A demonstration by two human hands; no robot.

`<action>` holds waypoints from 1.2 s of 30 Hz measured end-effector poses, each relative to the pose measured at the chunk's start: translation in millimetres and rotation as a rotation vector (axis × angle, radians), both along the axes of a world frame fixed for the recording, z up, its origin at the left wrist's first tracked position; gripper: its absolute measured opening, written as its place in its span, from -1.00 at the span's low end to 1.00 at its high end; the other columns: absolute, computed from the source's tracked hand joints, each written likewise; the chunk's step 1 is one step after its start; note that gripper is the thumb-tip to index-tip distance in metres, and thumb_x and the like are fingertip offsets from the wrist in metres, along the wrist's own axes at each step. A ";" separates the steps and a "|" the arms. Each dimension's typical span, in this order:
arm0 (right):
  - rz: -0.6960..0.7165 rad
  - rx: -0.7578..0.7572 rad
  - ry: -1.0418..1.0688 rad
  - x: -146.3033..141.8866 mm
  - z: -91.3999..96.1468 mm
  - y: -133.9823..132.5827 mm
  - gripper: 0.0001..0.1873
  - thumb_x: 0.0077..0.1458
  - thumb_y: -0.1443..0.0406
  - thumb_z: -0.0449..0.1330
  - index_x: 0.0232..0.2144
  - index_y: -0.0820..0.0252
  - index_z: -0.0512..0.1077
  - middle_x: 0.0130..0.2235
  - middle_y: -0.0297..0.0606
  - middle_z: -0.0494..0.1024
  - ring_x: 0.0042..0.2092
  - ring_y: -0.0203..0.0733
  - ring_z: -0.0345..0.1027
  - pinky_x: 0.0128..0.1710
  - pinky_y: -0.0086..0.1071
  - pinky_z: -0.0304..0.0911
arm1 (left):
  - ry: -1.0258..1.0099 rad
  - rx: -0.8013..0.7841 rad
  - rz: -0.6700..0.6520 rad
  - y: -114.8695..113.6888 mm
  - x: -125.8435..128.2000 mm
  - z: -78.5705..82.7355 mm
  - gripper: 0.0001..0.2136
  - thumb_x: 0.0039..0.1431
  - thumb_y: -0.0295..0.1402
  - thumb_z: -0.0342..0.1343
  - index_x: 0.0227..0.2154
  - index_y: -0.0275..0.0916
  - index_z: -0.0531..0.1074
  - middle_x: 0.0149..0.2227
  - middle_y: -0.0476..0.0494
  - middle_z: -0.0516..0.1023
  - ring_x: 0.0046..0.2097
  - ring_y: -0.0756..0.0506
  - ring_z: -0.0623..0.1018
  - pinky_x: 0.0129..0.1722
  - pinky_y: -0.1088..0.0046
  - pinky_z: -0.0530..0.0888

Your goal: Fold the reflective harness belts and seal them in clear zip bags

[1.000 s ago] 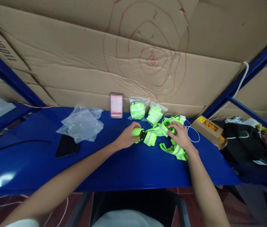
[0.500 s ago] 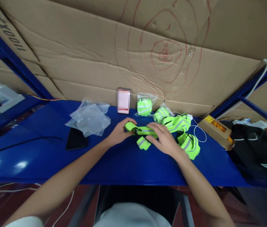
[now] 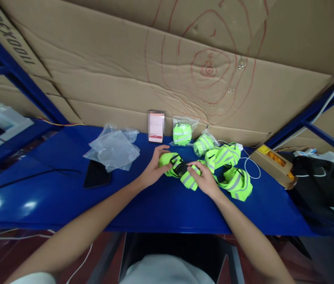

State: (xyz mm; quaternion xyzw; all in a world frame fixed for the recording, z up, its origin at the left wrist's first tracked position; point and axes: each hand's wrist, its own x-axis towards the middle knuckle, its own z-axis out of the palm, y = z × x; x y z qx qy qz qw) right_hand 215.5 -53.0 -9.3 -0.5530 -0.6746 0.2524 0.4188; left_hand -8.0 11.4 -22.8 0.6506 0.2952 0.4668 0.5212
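Observation:
A neon-yellow reflective strap (image 3: 190, 180) with a grey stripe and a black buckle (image 3: 180, 169) lies between my hands above the blue table. My left hand (image 3: 156, 167) is closed on its rolled left end, thumb in front. Gripping the strap just right of the buckle is my right hand (image 3: 203, 178), fingers bent over it. More loose reflective straps lie in a heap (image 3: 238, 183) to the right of my right hand, with another folded bundle (image 3: 224, 154) behind. Behind my hands, two clear bags hold rolled straps: one bag (image 3: 182, 134) upright, the other (image 3: 205, 144) leaning.
Empty clear plastic bags (image 3: 114, 150) are piled on the left, partly over a dark flat device (image 3: 96, 175). A phone (image 3: 156, 128) leans against the cardboard wall (image 3: 110, 67). On the right are a cardboard box (image 3: 271, 167) with orange contents, a white cable (image 3: 252, 169) and a black bag (image 3: 317, 189).
The stretched strap between my hands is now bunched, with its black buckle showing in the middle. My right hand has moved slightly down and closed on the strap.

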 end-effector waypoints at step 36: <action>-0.121 0.386 -0.378 39.7 10.5 5.8 -0.57 0.38 0.16 -0.09 0.20 0.12 0.28 0.22 -0.07 0.36 0.28 -0.02 0.18 0.24 -0.05 0.11 | 0.405 1.063 0.526 7.8 -25.3 9.0 -0.79 0.09 -0.54 0.14 -0.22 -0.17 0.39 -0.14 -0.19 0.50 -0.07 -0.16 0.52 -0.11 0.27 0.51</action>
